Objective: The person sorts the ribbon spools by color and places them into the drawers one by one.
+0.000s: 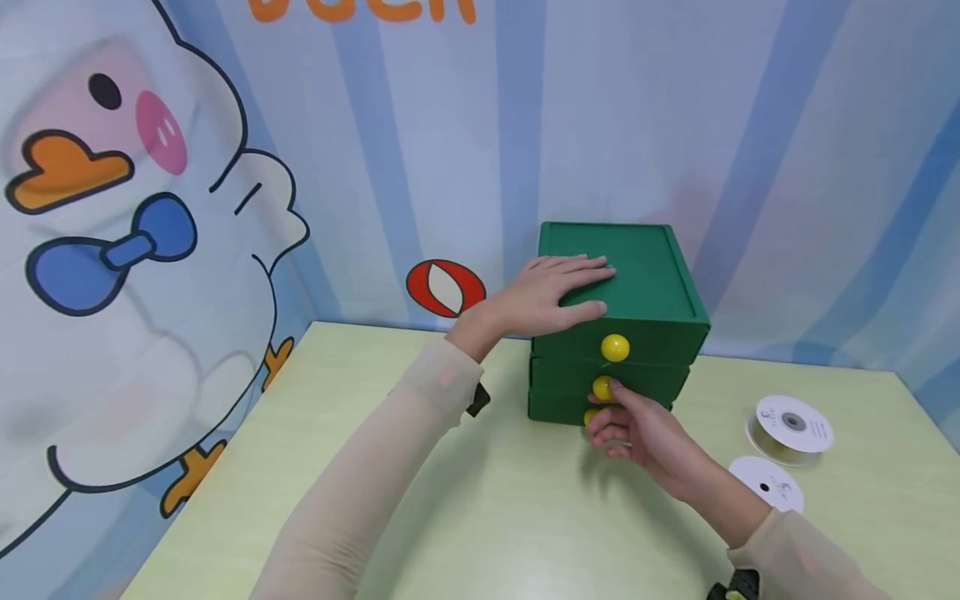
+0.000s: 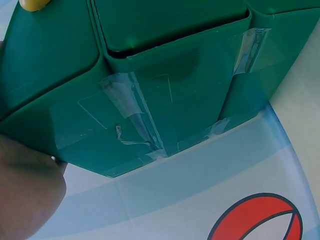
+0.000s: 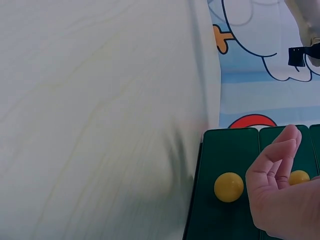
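Observation:
A green box with three stacked drawers (image 1: 555,342) stands against the back wall, a yellow ball knob on each front. My left hand (image 1: 551,292) rests on its top with the fingers spread straight; a part of that hand shows at the edge of the left wrist view. The middle yellow knob (image 1: 603,387) is pinched by my right hand (image 1: 645,433), thumb on it and fingers around its other side. Above this sits the top yellow knob (image 1: 616,347), untouched. The bottom yellow knob (image 3: 229,187) shows fully in the right wrist view. All three drawers look closed.
To the right on the pale table (image 1: 465,517) lie two ribbon spools: a gold-coloured one (image 1: 793,425) with white ends and a white one (image 1: 767,483), partly behind my right forearm. A blue striped cloth printed with a duck (image 1: 127,350) hangs behind. Clear tape (image 2: 125,95) joins the box's side.

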`<state>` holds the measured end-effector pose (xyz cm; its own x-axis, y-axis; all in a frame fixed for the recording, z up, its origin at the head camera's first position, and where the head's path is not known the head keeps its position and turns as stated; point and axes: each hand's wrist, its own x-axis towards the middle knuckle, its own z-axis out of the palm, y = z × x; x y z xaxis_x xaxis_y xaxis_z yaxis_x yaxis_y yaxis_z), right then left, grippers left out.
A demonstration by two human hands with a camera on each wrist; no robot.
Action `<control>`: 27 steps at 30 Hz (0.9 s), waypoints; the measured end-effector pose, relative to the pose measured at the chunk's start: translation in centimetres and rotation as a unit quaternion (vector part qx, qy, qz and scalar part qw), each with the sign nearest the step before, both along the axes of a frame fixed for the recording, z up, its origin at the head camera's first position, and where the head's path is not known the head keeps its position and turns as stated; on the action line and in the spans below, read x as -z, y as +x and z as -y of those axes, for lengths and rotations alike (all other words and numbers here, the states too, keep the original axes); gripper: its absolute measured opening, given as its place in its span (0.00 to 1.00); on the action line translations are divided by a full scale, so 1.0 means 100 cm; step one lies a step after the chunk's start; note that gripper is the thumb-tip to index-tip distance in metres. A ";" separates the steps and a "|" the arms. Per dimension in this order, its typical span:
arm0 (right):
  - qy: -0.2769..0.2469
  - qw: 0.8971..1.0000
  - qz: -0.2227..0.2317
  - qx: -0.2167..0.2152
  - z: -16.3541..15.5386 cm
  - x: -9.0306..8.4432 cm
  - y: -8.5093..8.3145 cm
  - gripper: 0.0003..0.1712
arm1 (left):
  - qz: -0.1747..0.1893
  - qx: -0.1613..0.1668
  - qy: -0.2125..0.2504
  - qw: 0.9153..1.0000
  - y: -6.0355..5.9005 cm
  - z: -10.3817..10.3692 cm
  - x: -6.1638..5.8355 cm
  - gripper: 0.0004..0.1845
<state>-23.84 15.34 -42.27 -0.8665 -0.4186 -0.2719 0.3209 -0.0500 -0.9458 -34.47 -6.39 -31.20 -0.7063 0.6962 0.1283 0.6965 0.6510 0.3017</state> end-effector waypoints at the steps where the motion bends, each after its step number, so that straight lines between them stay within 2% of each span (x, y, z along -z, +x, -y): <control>1: 0.000 1.000 0.000 0.000 0.000 0.000 0.000 0.34 | 0.001 0.000 -0.002 1.000 0.000 0.000 0.000 0.35; 6: 0.011 1.000 -0.005 0.000 0.001 -0.001 0.002 0.34 | 0.002 0.000 -0.002 1.000 0.001 -0.001 -0.001 0.34; 16: 0.083 0.996 -0.018 -0.001 0.003 -0.003 0.011 0.34 | 0.008 0.000 0.000 1.000 0.001 0.001 -0.003 0.35; 27: 0.101 0.995 -0.015 -0.002 0.001 -0.002 0.027 0.38 | 0.009 -0.004 -0.004 1.000 0.002 0.000 -0.003 0.34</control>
<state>-21.11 15.22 -42.04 -0.8739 -0.3617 -0.3247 0.2923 0.1425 -0.9456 -34.27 -6.42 -30.95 -0.7138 0.6916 0.1107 0.6861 0.6587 0.3088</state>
